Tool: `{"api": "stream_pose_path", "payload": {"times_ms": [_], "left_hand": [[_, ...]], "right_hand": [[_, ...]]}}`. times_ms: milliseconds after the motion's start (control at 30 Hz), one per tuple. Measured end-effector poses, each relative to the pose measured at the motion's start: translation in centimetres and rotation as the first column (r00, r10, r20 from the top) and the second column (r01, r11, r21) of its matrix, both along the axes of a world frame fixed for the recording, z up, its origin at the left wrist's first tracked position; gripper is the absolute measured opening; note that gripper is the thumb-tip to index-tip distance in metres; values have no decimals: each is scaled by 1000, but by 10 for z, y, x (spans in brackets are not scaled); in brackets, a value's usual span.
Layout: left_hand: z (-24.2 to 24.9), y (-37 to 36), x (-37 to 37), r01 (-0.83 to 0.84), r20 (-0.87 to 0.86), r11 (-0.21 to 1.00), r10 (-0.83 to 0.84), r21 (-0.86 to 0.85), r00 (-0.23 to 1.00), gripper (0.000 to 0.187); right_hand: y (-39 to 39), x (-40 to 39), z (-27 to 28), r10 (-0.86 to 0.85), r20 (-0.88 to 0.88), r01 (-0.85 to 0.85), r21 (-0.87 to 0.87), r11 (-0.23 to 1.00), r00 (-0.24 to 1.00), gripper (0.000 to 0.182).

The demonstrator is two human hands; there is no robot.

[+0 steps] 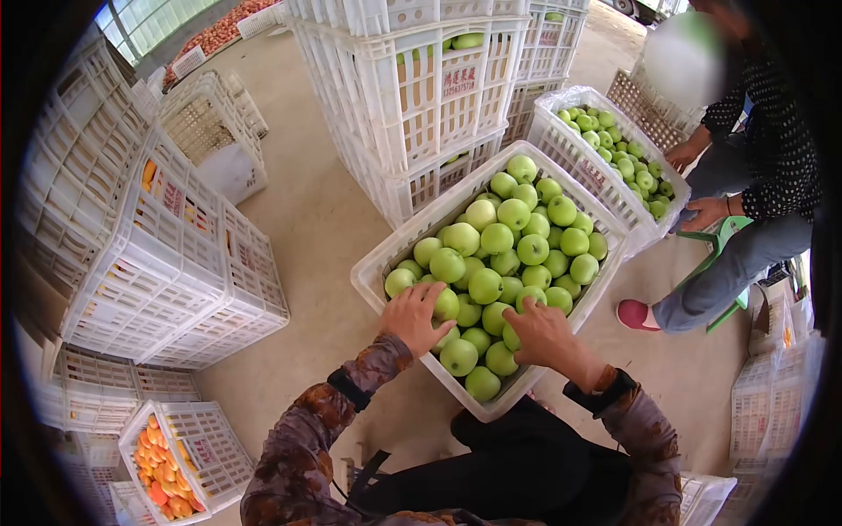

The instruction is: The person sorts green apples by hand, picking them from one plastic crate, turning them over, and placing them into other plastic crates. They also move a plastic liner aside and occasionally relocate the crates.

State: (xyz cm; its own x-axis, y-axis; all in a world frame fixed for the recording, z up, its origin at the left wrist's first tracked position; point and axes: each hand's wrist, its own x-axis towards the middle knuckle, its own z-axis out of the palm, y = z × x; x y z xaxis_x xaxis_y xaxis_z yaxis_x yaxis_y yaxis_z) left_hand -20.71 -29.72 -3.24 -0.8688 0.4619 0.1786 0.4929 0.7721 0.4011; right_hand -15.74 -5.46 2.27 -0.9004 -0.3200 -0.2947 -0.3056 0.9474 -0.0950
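1. Reaching into the crate of green apples (pixel 561 342), both hands are down among the fruit at its near end.
2. The left hand (pixel 414 314) lies palm-down with fingers spread over the green apples (pixel 504 250), covering one or two; whether it grips any I cannot tell.
3. The right hand (pixel 539 331) rests just beside it, fingers curled loosely over an apple, thumb toward the left hand; a firm clamp is not visible.
4. The crate looks heaped nearly to the brim, apples stacked beyond both hands up to the far corner, so by my reading the sorting through this load is barely begun.
5. Edges: the crate's near rim runs just under both wrists, its long walls flank the hands on either side.
6. Beyond the fingertips stands a stack of white crates (pixel 421 96), close to the far corner.
7. Past the right hand, a second crate of smaller green fruit (pixel 605 188) touches the first, with another person's hands (pixel 702 210) at it.
8. Off the left hand is bare concrete floor (pixel 307 219), the widest open room, then tilted empty crates (pixel 167 254) and a crate of orange fruit (pixel 180 460) well apart.
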Motion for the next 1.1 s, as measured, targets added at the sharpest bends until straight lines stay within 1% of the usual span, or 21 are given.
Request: {"api": "stream_pose_path", "payload": {"times_ms": [67, 100, 167, 200, 267, 300, 333, 367, 400, 467, 500, 567, 667, 733, 800, 833, 867, 967, 1000, 1033, 1100], "left_hand": [[0, 1, 0, 2, 0, 1000, -2, 7, 1000, 63], [0, 0, 1, 2, 36, 1000, -2, -2, 999, 65], [1, 1, -2, 7, 69, 1000, -6, -6, 998, 66], [2, 0, -2, 13, 84, 1000, -14, 16, 996, 67], [1, -1, -2, 13, 101, 999, -17, 34, 995, 67], [-1, 0, -2, -3, 17, 999, 2, 36, 1000, 68], [-2, 0, -2, -18, -67, 999, 20, 37, 998, 68], [-2, 0, -1, -19, -68, 999, 21, 36, 997, 68], [0, 1, -1, -23, -53, 1000, 22, -2, 998, 70], [1, 3, -3, -17, -45, 999, 15, -34, 999, 71], [0, 3, -3, -7, -34, 998, 5, -62, 999, 73], [-1, 3, -2, 12, -22, 996, -14, -92, 1000, 75], [-3, 3, -4, 13, -43, 993, -18, -114, 999, 78], [-3, 4, -5, -9, 25, 993, 12, -117, 1000, 79], [-1, 7, -10, -6, 14, 989, 8, -148, 1000, 79], [-1, 7, -14, -20, 5, 984, 21, -175, 1000, 79], [-10, 7, -22, 3, -64, 986, -14, -166, 998, 78], [-14, 10, -40, 31, -13, 984, -34, -174, 999, 77], [-12, 11, -45, 35, 51, 987, -27, -157, 998, 74], [-14, 10, -48, 50, 44, 986, -44, -160, 998, 74], [-22, 6, -49, 19, 86, 998, -14, -63, 996, 71]], "right_hand": [[-4, 1, 3, 22, -75, -30, -111, 993, 997, 61], [-7, 1, 3, 15, -77, -23, -106, 994, 997, 61], [-10, -3, 3, 30, -150, -62, -213, 975, 988, 57], [-10, -4, 5, 29, -151, -61, -209, 976, 988, 57], [-13, -8, 5, -20, -41, 1, -416, 909, 999, 52], [-13, -7, 7, -16, -41, -2, -417, 909, 999, 52], [-13, -5, 11, -14, 14, 19, -380, 925, 1000, 53], [-13, -4, 13, -16, 69, 38, -340, 940, 998, 55], [-13, -4, 12, -15, 67, 37, -340, 940, 998, 55], [-12, -3, 4, 18, 211, 68, -392, 918, 977, 66], [-12, -3, -1, 7, 208, 76, -389, 918, 978, 66], [-15, -3, -9, 75, 26, -59, -388, 920, 997, 71], [-14, 0, -9, 29, -26, -37, -410, 911, 999, 69], [-7, 7, -5, 6, -1, -6, -401, 916, 1000, 66], [2, 16, 5, -32, 22, 38, -398, 916, 999, 64], [11, 21, 15, -21, 58, 38, -310, 950, 998, 61], [20, 27, 22, -13, 98, 34, -217, 975, 995, 58], [61, 53, 29, -71, 66, 81, -171, 982, 995, 54], [75, 64, 26, -91, 58, 100, -170, 980, 994, 53], [87, 75, 20, -108, 51, 115, -173, 978, 993, 53], [105, 97, 10, -160, 128, 185, -218, 958, 979, 50]]}}
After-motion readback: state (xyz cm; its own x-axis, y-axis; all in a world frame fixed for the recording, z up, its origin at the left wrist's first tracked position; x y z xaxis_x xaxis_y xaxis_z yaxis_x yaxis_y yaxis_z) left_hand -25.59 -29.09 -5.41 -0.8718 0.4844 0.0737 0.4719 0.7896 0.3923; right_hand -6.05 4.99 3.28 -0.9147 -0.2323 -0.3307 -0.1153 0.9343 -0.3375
